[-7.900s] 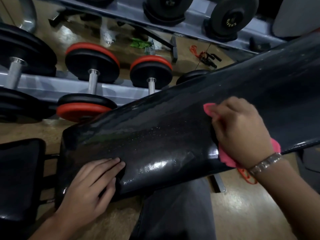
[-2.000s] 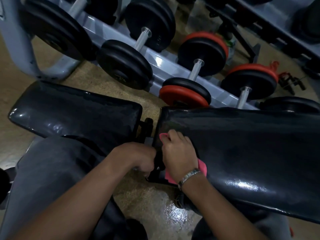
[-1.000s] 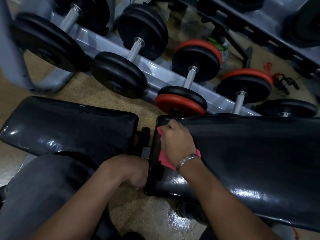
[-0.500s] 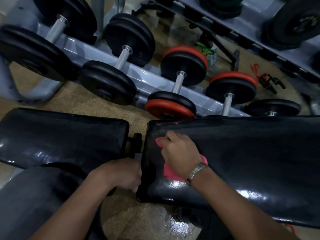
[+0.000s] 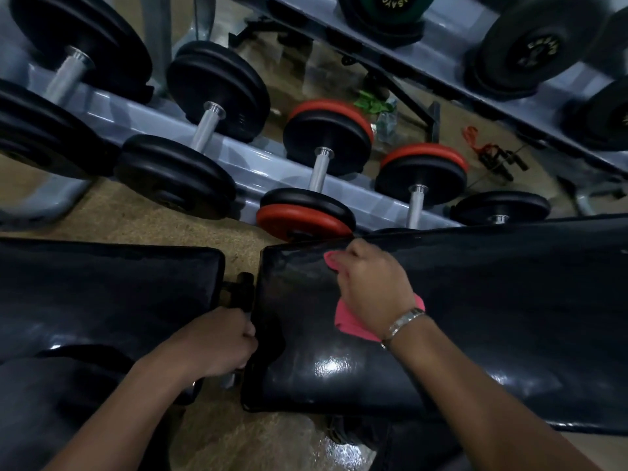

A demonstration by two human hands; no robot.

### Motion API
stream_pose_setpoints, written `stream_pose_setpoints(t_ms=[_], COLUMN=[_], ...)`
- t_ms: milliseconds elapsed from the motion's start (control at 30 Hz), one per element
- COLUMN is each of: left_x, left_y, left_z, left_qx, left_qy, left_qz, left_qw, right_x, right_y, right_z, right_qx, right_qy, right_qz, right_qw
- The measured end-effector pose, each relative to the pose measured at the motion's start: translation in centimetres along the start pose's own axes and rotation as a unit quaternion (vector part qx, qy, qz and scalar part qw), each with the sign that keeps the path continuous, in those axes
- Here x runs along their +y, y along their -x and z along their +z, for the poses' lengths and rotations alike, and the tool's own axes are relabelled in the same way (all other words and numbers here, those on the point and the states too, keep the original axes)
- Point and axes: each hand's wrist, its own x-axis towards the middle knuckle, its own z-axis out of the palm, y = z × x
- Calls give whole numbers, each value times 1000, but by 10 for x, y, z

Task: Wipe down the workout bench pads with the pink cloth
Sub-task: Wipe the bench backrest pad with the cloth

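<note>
Sweeping pink cloth [image 5: 350, 321] up to far edge of back pad [image 5: 509, 317], bunched in right hand [image 5: 373, 288] grip; left hand [image 5: 217, 338] seemingly clutching frame bar [image 5: 242, 290]; this end nearly covered.

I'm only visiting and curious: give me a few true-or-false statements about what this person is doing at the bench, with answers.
1. The right hand holds the pink cloth against the long back pad. True.
2. The left hand holds a second cloth. False: it holds no cloth and grips the bench frame between the pads.
3. Some dumbbells on the rack have red plates. True.
4. The cloth lies on the short seat pad. False: it is on the back pad.
5. The metal wristband is on the left wrist. False: it is on the right wrist.
</note>
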Motion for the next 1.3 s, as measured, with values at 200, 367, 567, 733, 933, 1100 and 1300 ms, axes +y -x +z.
stream_pose_setpoints(t_ms=[200,367,567,733,933,1100,1300], left_x=[3,6,6,13,25,30,35], left_y=[0,-4,-6,-4,1,3,8], left_z=[-1,3,5,7,13,19,33], left_qx=[64,87,118,163,219,253,344], left_qy=[30,68,48,66,100,93,71], left_qz=[18,37,73,99,147,169,219], left_qw=[997,993,989,979,959,948,910], right_x=[22,29,57,59,88,91,117], right_y=[4,19,24,45,36,55,52], right_z=[-20,-21,-44,-48,-64,-69,-81], right_qx=[-41,0,41,11,77,17,81], right_qy=[-12,4,15,8,13,15,51], right_qz=[-58,-21,32,-17,78,-15,79], right_qw=[997,1000,999,1000,994,1000,992])
